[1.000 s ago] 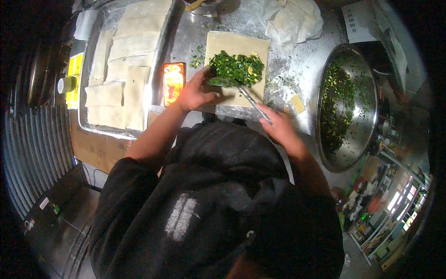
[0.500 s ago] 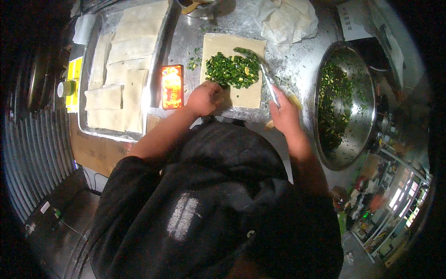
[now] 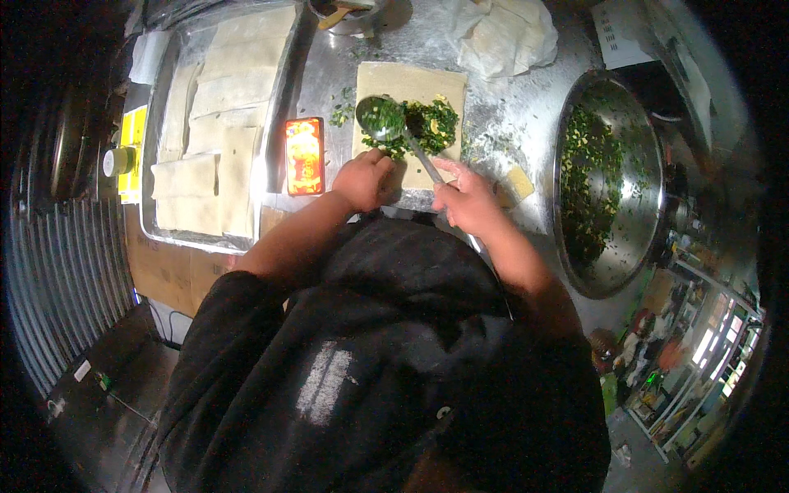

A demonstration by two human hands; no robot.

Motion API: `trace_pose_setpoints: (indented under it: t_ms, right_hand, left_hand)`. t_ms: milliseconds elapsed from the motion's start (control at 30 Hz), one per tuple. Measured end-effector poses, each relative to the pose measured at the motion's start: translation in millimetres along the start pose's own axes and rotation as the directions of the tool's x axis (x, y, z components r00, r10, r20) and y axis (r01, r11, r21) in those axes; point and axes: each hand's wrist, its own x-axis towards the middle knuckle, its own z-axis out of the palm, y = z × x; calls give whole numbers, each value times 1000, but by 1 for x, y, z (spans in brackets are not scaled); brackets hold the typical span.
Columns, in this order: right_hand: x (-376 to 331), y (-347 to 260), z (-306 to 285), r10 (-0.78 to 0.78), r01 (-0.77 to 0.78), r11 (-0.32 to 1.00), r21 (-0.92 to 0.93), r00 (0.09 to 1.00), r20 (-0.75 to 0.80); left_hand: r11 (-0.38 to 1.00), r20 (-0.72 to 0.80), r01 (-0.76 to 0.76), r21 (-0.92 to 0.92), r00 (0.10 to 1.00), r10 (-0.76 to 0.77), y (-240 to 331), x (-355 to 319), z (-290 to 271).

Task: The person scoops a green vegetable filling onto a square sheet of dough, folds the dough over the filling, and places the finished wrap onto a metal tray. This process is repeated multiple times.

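Observation:
A pale rectangular dough sheet (image 3: 411,79) lies on the floured metal worktop, bearing chopped green filling (image 3: 444,123) with yellow bits. My right hand (image 3: 470,200) is closed round the handle of a metal ladle (image 3: 425,161). The ladle's round bowl rests over the left part of the filling, with greens showing in it. At the sheet's near left edge sits my left hand (image 3: 362,181), its fingers curled beside the filling. Whatever those fingers pinch, if anything, is hidden.
On the left, a tray (image 3: 261,156) holds several dough sheets; a red-and-yellow glowing phone-shaped object (image 3: 305,156) lies beside it. To the right stands a large steel bowl (image 3: 643,222) of chopped greens. Crumpled white cloth (image 3: 509,37) and a small pot (image 3: 358,22) are at the back.
My right hand has swung the ladle leftward across the filling, from the sheet's right side to its left. The left hand has barely moved.

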Motion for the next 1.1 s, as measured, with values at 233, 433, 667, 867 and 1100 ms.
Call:
trace_pose_setpoints:
  t_ms: [233, 433, 667, 867, 1100]
  right_hand:
    - [-33, 25, -43, 235, -191, 926, 325, 967, -102]
    - [-48, 37, -47, 175, -129, 850, 511, 984, -44]
    - [-135, 32, -100, 33, 95, 932, 349, 938, -345]
    - [-188, 83, -121, -699, -235, 514, -825, 443, -562]
    - [-209, 130, -130, -314, -393, 683, -616, 603, -733]
  left_hand:
    - [1000, 3, 31, -6, 1000, -31, -1, -1, 0]
    - [999, -18, -30, -14, 999, 30, -14, 5, 11]
    - [997, -75, -70, 30, 995, 72, -11, 3, 11]
    - [989, -132, -144, 6, 981, 144, -11, 2, 2]
    - [992, -98, -123, -3, 988, 122, -15, 2, 8]
